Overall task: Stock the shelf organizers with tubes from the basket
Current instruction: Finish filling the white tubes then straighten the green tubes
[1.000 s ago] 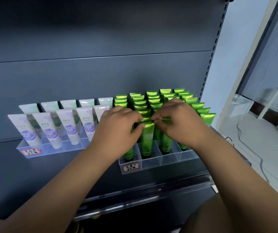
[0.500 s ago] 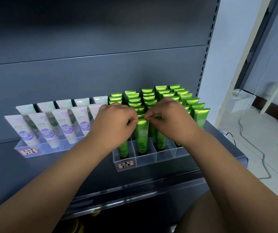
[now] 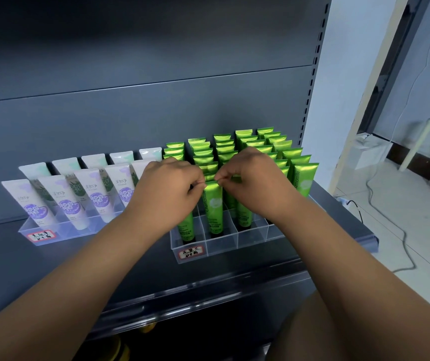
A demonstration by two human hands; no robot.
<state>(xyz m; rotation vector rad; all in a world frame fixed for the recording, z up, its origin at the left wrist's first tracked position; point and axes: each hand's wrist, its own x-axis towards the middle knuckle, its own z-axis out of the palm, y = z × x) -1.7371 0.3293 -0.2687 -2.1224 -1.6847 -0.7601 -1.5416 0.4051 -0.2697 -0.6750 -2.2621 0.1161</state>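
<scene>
A clear organizer (image 3: 223,247) on the grey shelf holds several rows of upright green tubes. My left hand (image 3: 168,190) and my right hand (image 3: 254,183) meet over its front row, each pinching a top corner of one green tube (image 3: 213,204) that stands in the second front compartment. Other green tubes fill the rows behind, partly hidden by my hands. To the left, a second clear organizer (image 3: 60,234) holds white tubes with purple and green prints. The basket is out of view.
The shelf's front edge (image 3: 208,287) carries a clear price rail. The perforated upright (image 3: 312,74) bounds the shelf on the right. Beyond it lie a tiled floor, a cable (image 3: 390,225) and a white box (image 3: 367,149).
The view has shifted a little. Both hands stay pinched on the same green tube's top edge, and the tube now sits slightly lower in its compartment.
</scene>
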